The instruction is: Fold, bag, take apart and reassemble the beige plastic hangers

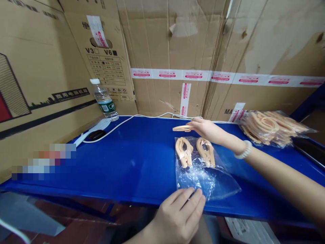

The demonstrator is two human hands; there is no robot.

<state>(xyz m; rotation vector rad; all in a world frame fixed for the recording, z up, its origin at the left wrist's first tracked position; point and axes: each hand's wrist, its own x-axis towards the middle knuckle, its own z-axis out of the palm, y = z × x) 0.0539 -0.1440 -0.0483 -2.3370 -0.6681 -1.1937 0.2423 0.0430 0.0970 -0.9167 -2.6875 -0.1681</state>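
A clear plastic bag (198, 179) lies flat near the front edge of the blue table. Inside it are two peach folded plastic pieces that look like folding hangers, one on the left (184, 152) and one on the right (206, 152). My left hand (179, 213) has its fingers bent over the bag's near edge, gripping the film; the thumb is hidden. Beyond the bag, my right hand (207, 130) holds another peach folding hanger (182, 128) by its right end, seen edge-on above the table. A pale beaded band circles the right wrist.
Several more peach hangers in clear bags (271, 127) are piled at the back right. A water bottle (105, 101), a light-blue brush-like object (98, 127) and a black object (96, 135) are at the back left. Cardboard (167, 95) walls the rear; a white cable (124, 121) runs along it.
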